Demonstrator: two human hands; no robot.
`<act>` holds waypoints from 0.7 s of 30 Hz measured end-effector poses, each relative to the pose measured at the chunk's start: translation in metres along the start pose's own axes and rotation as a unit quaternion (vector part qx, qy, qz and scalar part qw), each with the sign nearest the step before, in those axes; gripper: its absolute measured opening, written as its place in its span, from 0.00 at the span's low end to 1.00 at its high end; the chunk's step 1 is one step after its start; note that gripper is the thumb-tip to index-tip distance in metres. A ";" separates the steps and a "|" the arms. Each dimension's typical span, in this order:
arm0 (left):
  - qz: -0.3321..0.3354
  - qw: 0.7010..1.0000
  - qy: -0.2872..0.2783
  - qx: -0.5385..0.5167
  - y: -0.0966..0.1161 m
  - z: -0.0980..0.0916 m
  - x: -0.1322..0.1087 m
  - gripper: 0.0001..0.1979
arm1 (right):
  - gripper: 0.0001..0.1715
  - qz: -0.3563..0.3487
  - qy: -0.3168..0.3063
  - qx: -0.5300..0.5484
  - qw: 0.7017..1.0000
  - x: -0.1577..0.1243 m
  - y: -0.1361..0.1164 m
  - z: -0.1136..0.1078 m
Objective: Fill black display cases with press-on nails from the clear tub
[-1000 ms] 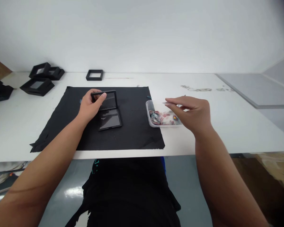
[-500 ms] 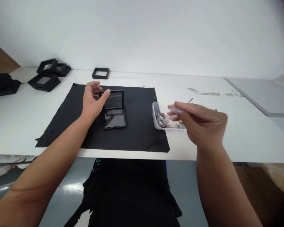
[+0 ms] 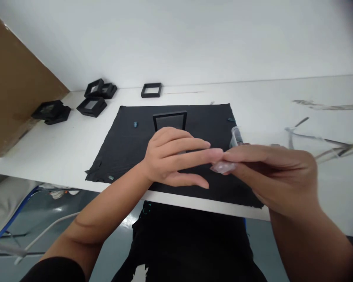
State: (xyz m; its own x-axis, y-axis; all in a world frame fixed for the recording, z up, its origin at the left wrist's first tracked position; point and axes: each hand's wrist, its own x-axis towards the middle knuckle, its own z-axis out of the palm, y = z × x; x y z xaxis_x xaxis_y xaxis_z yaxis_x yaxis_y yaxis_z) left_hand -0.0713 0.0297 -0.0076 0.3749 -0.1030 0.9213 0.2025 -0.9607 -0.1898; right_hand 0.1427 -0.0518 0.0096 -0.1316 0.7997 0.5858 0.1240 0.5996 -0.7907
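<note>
Both hands meet above the near edge of the black mat (image 3: 126, 145). My right hand (image 3: 270, 176) pinches a small clear plastic packet (image 3: 222, 167) between thumb and fingers. My left hand (image 3: 173, 160) reaches across with fingers extended, and its fingertips touch the same packet. Behind the hands an open black display case (image 3: 170, 120) stands on the mat; its lower half is hidden by my left hand. A clear plastic tray (image 3: 235, 136) sits at the mat's right edge, mostly hidden behind my right hand.
Several black square frames (image 3: 91, 105) lie at the table's far left, and one more black frame (image 3: 151, 90) near the wall. A brown cardboard panel (image 3: 14, 94) stands at the left. Smears and thin streaks mark the white table (image 3: 282, 117) on the right.
My left hand left the display case and came to the middle. My right hand lifted from the tray with a clear packet and met it. The camera view swung to the right.
</note>
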 end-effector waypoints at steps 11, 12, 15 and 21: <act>-0.066 0.993 -0.014 -0.100 0.012 0.004 0.005 0.06 | 0.24 -0.021 0.012 -0.087 0.996 -0.004 0.001 0.000; -0.065 0.992 -0.024 -0.103 0.012 0.004 0.006 0.08 | 0.25 -0.035 0.025 -0.112 0.993 -0.005 0.000 0.001; -0.065 0.991 -0.044 -0.111 0.011 0.002 0.009 0.10 | 0.28 -0.069 0.046 -0.150 0.985 -0.006 -0.002 0.002; -0.155 0.976 -0.076 -0.131 0.018 -0.007 0.014 0.05 | 0.27 -0.068 0.110 -0.163 0.978 -0.010 -0.002 0.007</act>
State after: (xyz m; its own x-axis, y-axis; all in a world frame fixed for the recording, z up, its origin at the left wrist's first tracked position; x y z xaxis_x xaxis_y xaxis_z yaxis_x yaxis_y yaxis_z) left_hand -0.0683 0.0093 0.0045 0.4661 0.2231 0.8561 0.0969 -0.9747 0.2012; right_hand 0.1367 -0.0607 0.0041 0.0414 0.6773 0.7345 0.4319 0.6508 -0.6245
